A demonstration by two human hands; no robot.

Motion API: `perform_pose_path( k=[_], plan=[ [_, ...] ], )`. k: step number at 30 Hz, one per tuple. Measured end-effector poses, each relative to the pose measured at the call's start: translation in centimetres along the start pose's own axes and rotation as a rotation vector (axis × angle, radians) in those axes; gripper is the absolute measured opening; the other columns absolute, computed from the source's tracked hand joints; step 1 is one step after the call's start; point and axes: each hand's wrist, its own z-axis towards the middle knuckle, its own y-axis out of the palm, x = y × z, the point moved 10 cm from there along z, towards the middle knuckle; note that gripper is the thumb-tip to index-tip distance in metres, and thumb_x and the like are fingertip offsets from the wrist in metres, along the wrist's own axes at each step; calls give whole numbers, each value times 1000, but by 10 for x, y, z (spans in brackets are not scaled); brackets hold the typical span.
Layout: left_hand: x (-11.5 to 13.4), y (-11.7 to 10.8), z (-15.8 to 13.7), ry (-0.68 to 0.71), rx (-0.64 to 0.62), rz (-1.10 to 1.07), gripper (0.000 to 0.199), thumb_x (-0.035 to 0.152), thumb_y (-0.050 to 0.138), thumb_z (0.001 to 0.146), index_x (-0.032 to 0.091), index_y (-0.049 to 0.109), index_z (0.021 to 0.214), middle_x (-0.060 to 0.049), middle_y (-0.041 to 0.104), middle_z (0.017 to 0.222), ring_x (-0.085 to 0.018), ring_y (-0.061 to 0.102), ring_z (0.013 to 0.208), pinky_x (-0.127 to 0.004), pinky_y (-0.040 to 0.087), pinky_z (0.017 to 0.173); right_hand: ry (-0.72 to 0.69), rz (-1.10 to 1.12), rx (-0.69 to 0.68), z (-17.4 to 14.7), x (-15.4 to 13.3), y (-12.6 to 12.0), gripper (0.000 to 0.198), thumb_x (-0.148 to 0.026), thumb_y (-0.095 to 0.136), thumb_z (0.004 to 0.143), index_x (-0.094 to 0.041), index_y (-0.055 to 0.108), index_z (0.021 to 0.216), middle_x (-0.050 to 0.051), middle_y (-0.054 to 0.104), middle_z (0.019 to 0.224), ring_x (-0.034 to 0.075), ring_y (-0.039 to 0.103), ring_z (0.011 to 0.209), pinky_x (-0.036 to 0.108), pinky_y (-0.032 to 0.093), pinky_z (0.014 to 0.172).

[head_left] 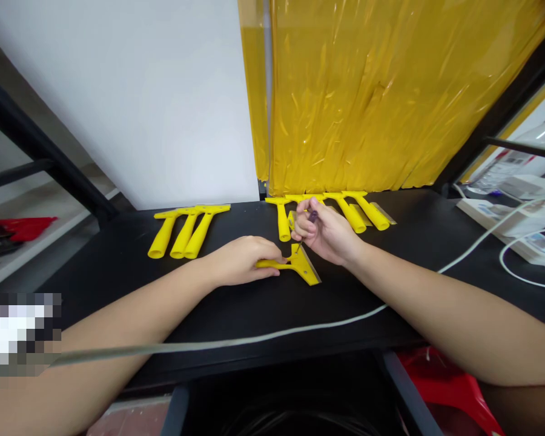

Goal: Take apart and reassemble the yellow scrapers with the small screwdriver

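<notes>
Nearest the camera: a pale cable (263,337) runs across the front of the black bench (118,266).

Mid-bench: left hand (240,259) lies palm down, fingers curled over the handle of a yellow scraper (295,264), pinning it flat to the bench. Right hand (327,233) is closed around a small screwdriver (309,223), dark handle up in the fist, thin shaft angled down so the tip meets the scraper's head.

Orientation: scraper's long axis runs roughly left-right; handle end under the left hand, broad blade end to the right and slightly toward the camera.

Step judged: driving a screw at the scraper head. Next move likely needs the tip kept seated while the wrist turns, with the left hand holding the handle from swivelling.

Farther back: three yellow scrapers (186,231) lie side by side at left; another group (345,209) rests near the yellow plastic curtain (381,91).
</notes>
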Motion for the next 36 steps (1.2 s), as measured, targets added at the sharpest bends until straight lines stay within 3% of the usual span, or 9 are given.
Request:
perform_pose_path(
  k=[2,6,8,14,20,22,27,33,36],
  plan=[
    [1,0,0,3,4,7,14,29,71,99,22,76,109,-8,79,107,-21,75,101,-30,53,89,-11,23,12,-2,-1,0,35,-60,70,94,-29,55,96,-9,35,61,13,33,53,31,47,65],
    [1,0,0,3,-3,32,14,30,69,100,21,76,109,-7,79,106,-21,74,101,-31,53,90,-57,11,31,-2,-6,-2,38,-49,82,88,-26,52,88,-3,57,81,14,52,70,29,48,69],
    [0,1,0,2,-13,44,15,31,69,100,21,75,110,-7,79,108,-21,74,101,-31,53,90,-63,-4,40,0,-8,-5,37,-49,82,88,-23,56,85,0,61,88,15,56,77,30,49,71],
    [1,2,0,15,-19,57,16,32,66,102,21,74,111,-7,79,110,-21,74,102,-30,53,91,-14,36,28,-1,-4,-3,35,-59,70,95,-27,56,92,-8,36,62,13,35,54,31,48,64],
    [2,3,0,23,-22,82,16,31,66,102,21,73,112,-7,79,111,-20,73,102,-29,53,91,-81,32,57,-1,-8,-6,36,-45,83,87,-24,54,86,-2,57,84,14,55,76,30,49,72],
    [2,3,-1,22,-23,93,16,31,66,102,20,73,112,-7,79,110,-20,73,102,-29,53,91,-56,34,52,1,-6,-8,33,-47,79,90,-22,58,85,-1,57,81,14,54,73,30,50,72],
    [3,3,0,34,-21,106,16,31,65,103,20,73,112,-7,79,109,-21,73,102,-29,53,91,-14,109,-3,-2,-3,-2,27,-50,67,100,-25,58,93,-8,39,62,11,34,54,27,46,65],
    [6,0,0,48,2,95,15,30,67,102,20,74,110,-7,79,107,-20,73,99,-29,54,89,-78,60,22,-4,-8,-8,25,-37,83,87,-24,62,87,-1,60,87,15,55,79,28,50,73],
    [6,0,0,49,1,99,15,30,67,102,20,74,111,-7,79,107,-20,73,99,-29,54,89,-51,35,12,-2,-6,-8,26,-44,76,92,-21,67,88,0,56,79,15,54,75,31,51,73]
  ],
)
